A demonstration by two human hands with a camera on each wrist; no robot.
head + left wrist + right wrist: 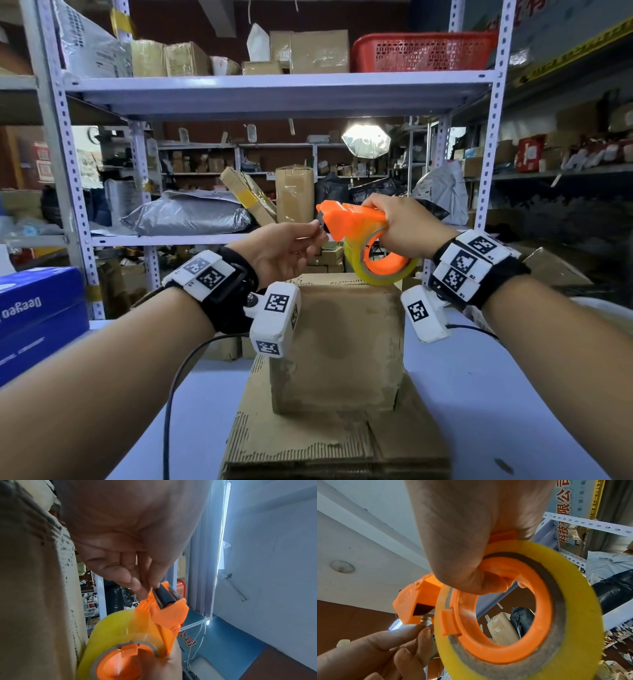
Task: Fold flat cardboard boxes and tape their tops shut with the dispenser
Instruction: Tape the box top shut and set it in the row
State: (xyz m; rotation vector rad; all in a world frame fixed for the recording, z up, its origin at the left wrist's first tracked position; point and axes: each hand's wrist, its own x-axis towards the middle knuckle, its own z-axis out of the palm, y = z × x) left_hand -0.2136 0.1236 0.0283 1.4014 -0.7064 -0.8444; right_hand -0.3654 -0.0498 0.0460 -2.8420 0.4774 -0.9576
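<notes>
Flattened cardboard (308,442) lay nearest on the desk (496,394), carrying the folded box (337,346) upright. Above the box's far edge, the right hand (404,222) clenched the orange dispenser (356,219), long axis horizontal, nose pointing left. Left hand (281,251) fingers (137,585) pinched at its nose.

A blue carton (37,315) sits at the near left on the pale table (479,411). Behind the table stands a metal shelf rack (274,92). Its top shelf carries a red plastic basket (423,51) at the right, with brown parcels (318,51) just left of it. On the middle shelf lies a grey plastic mailing bag (186,214), with a tall taped parcel (294,193) to its right. A round studio lamp (365,140) glows far behind.
</notes>
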